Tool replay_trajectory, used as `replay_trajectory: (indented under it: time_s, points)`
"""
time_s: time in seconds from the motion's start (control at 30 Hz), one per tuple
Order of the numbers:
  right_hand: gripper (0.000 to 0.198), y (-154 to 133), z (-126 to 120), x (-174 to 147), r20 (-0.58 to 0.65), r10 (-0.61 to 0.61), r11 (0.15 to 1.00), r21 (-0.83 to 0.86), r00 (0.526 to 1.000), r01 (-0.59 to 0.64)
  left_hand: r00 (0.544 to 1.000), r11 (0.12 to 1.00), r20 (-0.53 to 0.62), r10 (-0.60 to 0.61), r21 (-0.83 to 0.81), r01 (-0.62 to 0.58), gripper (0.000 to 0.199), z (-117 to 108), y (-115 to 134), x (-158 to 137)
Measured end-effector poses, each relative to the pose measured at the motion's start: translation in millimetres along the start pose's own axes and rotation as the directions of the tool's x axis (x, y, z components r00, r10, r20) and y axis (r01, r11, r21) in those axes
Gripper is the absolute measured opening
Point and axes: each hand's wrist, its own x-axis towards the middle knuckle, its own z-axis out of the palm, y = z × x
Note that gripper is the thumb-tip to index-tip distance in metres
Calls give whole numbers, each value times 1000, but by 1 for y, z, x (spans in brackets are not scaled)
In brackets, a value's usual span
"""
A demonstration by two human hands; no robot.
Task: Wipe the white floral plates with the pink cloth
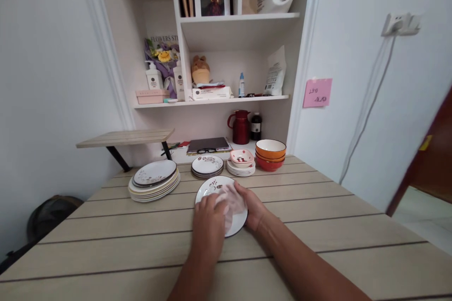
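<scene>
A white plate [205,191] with a dark rim and a brown floral print is tilted up slightly above the table in front of me. My right hand [253,206] grips its right edge, thumb over the rim. A thin, pale, crumpled tissue [236,200] lies against the plate's face. Curled over the plate, my left hand [209,214] presses this tissue on it with bent fingers. The palm side of that hand is hidden. Just behind stands a short stack of matching small plates [207,165].
Large stacked plates [155,174] stand left. Small saucers [241,169] carry a pink square bowl [242,156]; orange and red bowls [270,154] are stacked right of them. A raised wooden shelf [123,137] overhangs the left back. A red jug [240,127] and a laptop [208,144] stand behind.
</scene>
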Motion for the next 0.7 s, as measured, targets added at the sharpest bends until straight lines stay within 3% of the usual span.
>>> replay_trajectory:
  time_s: [0.1, 0.17, 0.33, 0.5, 0.6, 0.7]
  points:
    - [51, -2, -2, 0, -13, 20, 1000, 0, 1000, -20, 990, 988, 42, 133, -81, -129, 32, 3, 8, -2]
    - [51, -3, -2, 0, 10, 37, 999, -9, 999, -37, 991, 986, 28, 132, -108, -129, 35, 5, 9, -2]
    - [39, 4, 1, -2, 26, 51, 998, -45, 998, -50, 997, 997, -54, -54, -64, 50, 41, 3, 2, 2]
    - [50, 5, 1, 1, -48, -3, 999, -49, 999, 0, 964, 965, -123, -237, 83, 248, 37, -2, -12, 2]
    - [56, 0, 0, 0, -124, -34, 999, -29, 992, 30, 957, 951, -106, -269, 127, 282, 33, -2, -16, 1]
    - [59, -5, 0, -2, -143, -40, 999, 2, 989, 41, 972, 967, -55, -226, 107, 231, 32, 0, -12, 1]
